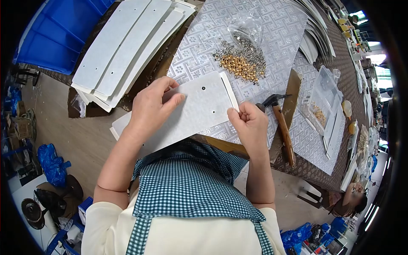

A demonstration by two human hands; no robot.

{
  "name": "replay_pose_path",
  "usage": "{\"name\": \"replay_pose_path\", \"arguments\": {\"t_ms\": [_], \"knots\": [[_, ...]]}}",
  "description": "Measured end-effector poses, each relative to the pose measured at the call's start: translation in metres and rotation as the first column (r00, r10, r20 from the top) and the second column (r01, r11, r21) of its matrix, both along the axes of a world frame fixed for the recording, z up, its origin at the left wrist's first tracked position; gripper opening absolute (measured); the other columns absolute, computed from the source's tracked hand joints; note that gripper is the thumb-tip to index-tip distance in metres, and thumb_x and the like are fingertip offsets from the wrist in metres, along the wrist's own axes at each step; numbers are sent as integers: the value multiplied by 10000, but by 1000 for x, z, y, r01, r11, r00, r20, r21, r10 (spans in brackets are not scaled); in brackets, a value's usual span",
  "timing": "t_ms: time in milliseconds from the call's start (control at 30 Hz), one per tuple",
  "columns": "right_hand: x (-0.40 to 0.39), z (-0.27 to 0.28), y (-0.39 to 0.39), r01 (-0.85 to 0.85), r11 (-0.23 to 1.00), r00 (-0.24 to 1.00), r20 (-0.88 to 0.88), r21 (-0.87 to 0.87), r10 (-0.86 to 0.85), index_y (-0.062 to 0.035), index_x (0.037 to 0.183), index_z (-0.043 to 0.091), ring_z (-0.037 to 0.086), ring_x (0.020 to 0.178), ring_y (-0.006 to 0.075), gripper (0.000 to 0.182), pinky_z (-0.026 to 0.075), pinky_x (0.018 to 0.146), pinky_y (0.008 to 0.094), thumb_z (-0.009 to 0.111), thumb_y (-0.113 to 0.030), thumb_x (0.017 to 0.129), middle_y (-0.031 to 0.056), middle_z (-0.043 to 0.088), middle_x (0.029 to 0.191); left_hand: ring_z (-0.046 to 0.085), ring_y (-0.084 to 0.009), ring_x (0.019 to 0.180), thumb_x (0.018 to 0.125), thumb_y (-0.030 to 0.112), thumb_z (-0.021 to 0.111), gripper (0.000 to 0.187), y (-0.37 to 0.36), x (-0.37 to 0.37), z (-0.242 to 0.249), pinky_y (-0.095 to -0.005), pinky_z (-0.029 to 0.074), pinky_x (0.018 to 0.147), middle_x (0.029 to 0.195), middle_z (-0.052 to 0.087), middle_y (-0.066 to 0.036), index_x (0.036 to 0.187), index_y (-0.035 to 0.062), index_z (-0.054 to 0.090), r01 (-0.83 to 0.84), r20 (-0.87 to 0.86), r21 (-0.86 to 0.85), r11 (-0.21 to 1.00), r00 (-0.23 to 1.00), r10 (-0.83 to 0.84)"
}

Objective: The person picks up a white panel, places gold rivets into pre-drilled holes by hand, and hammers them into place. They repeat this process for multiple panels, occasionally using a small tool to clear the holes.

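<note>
A long pale grey-white panel [195, 100] with small dark holes lies slanted across the table's near edge in front of me. Another white layer shows along its right end. My left hand [153, 104] is over the panel's left part, thumb and bent fingers apart, with the fingers near its far edge. At the right end, my right hand [250, 123] has its thumb and fingers closed on the panel's corner. Beyond the panel is a pile of gold studs [244, 68], with silver pieces [250, 50] spilling from a clear plastic bag [248, 29].
A hammer [282, 127] with a wooden handle lies right of my right hand. Farther right is a clear plastic box [321, 100] holding gold pieces. Stacked white panels [123, 46] and a blue bin [63, 34] stand at left. Patterned sheet [280, 38] covers the table.
</note>
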State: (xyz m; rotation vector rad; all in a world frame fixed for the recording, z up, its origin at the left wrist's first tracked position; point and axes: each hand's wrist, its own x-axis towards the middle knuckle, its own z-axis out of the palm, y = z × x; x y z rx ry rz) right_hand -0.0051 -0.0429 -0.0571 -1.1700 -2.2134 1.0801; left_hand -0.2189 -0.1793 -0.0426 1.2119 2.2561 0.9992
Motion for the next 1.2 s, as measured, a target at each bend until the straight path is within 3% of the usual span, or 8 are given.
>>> {"name": "replay_pose_path", "arguments": {"t_ms": [567, 667, 700, 800, 900, 1133, 1200], "knots": [[-4, 0, -1, -32, 988, 994, 104, 152, 16, -48, 676, 543, 538, 543, 201, 281, 425, 519, 360, 749, -193, 798, 58, 549, 626, 707, -261, 847, 844, 314, 751, 384, 2, 2, -4, -367, 541, 746, 1046, 691, -114, 1088, 43, 629, 34, -154, -65, 997, 987, -44], [-3, 5, -1, -82, 969, 983, 179, 233, 40, -51, 742, 580, 586, 580, 208, 220, 458, 538, 369, 742, -174, 824, 59, 579, 682, 699, -268, 823, 820, 334, 772, 419, 2, 2, -6, -376, 534, 722, 1047, 688, -109, 1081, 45, 619, 36, -209, -75, 997, 977, -51], [-3, 6, 0, -65, 969, 992, 124, 237, 36, -51, 777, 592, 597, 594, 211, 190, 470, 549, 367, 735, -162, 834, 64, 588, 712, 696, -270, 813, 811, 339, 779, 428, 3, 3, -6, -379, 531, 713, 1046, 687, -107, 1076, 45, 616, 35, -222, -75, 997, 974, -51], [-5, 12, 10, -32, 969, 999, -3, 244, 34, -42, 924, 628, 625, 647, 228, 85, 509, 596, 348, 688, -83, 880, 90, 616, 843, 683, -287, 1004, 802, 307, 792, 414, 6, 4, 3, -374, 527, 840, 1065, 693, -133, 1070, 33, 635, -5, -86, -181, 984, 996, -10], [-5, 5, 31, -17, 939, 998, -55, 344, 38, -32, 926, 630, 627, 663, 233, 65, 513, 615, 343, 672, -53, 881, 99, 614, 840, 686, -281, 809, 803, 325, 787, 418, 4, 2, -5, -393, 522, 705, 1037, 685, -113, 1056, 41, 613, 29, -185, -103, 994, 982, -48], [-23, 4, 57, -29, 964, 1000, -1, 263, 30, -37, 922, 638, 640, 723, 273, 52, 515, 661, 381, 659, -44, 875, 118, 632, 867, 687, -293, 832, 805, 323, 787, 422, 4, 2, -7, -395, 528, 726, 1044, 685, -117, 1066, 39, 615, 31, -196, -91, 995, 979, -49], [-26, -1, 62, -52, 945, 997, 66, 323, 32, -39, 915, 637, 642, 749, 304, 45, 515, 685, 402, 654, -64, 882, 125, 637, 881, 689, -295, 840, 805, 323, 787, 423, 4, 2, -6, -396, 529, 733, 1049, 685, -120, 1069, 40, 616, 29, -190, -94, 995, 981, -47]]}}
